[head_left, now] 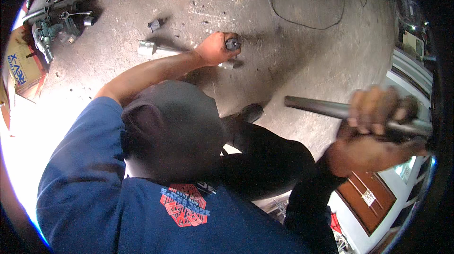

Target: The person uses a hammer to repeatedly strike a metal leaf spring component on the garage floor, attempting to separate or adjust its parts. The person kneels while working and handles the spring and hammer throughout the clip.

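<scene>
Metal bar fills the curled right grip.

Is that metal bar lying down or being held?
Held: a hand is closed around the bar, whose left end sticks out past the grip.

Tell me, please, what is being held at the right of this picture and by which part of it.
A grey metal bar, gripped around its right-hand portion; its left end juts out free.
</scene>
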Action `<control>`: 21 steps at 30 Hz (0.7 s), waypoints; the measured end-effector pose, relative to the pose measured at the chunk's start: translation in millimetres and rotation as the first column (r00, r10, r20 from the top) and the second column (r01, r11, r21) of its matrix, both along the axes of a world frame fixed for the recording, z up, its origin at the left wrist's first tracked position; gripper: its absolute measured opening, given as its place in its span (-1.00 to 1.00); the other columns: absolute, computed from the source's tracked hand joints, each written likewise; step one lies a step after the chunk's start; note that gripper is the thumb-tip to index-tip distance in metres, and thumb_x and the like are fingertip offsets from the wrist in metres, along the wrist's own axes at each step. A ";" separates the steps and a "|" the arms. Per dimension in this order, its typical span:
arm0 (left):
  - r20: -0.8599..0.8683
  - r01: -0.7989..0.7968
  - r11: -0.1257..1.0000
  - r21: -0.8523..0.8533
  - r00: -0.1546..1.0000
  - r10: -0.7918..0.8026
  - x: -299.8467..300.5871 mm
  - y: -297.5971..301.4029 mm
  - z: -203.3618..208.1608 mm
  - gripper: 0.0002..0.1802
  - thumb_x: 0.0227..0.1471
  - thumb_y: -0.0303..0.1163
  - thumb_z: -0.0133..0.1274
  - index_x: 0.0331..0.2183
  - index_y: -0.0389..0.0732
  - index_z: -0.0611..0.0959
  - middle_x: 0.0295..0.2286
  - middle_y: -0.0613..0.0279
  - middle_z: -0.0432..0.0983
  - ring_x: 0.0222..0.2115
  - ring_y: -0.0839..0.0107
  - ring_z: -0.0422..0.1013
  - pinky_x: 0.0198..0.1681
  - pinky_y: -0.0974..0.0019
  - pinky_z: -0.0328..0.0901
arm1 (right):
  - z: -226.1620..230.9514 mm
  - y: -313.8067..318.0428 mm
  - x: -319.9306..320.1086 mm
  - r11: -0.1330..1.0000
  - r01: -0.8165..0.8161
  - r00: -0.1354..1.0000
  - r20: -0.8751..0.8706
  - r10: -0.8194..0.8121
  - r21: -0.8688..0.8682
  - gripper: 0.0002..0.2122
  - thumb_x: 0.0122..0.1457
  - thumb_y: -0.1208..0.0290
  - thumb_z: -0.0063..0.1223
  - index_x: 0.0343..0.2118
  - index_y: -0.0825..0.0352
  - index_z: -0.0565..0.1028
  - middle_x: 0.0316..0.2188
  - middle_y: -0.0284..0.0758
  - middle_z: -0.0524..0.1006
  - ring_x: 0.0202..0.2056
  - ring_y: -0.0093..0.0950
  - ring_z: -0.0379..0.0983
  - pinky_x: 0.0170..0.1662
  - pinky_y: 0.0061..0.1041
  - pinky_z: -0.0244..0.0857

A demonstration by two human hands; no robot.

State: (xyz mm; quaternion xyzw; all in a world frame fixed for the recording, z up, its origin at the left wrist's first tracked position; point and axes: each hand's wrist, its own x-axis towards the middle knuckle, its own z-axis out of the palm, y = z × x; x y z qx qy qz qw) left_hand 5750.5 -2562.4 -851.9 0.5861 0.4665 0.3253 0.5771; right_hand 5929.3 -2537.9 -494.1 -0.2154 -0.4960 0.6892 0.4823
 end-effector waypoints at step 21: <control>-0.084 -0.071 0.988 -0.139 0.995 0.060 -5.9 -2.6 14.5 -0.68 0.13 -0.26 0.21 -0.18 -0.31 0.62 -0.32 0.00 0.66 -0.31 0.25 0.56 -0.09 0.18 0.43 | -119.9 -76.7 -14.4 0.865 0.502 0.488 0.818 -0.303 0.021 -0.54 0.43 -0.02 -0.17 -0.26 0.38 0.50 -0.48 -0.15 0.55 -0.44 -0.27 0.44 -0.26 -0.25 0.29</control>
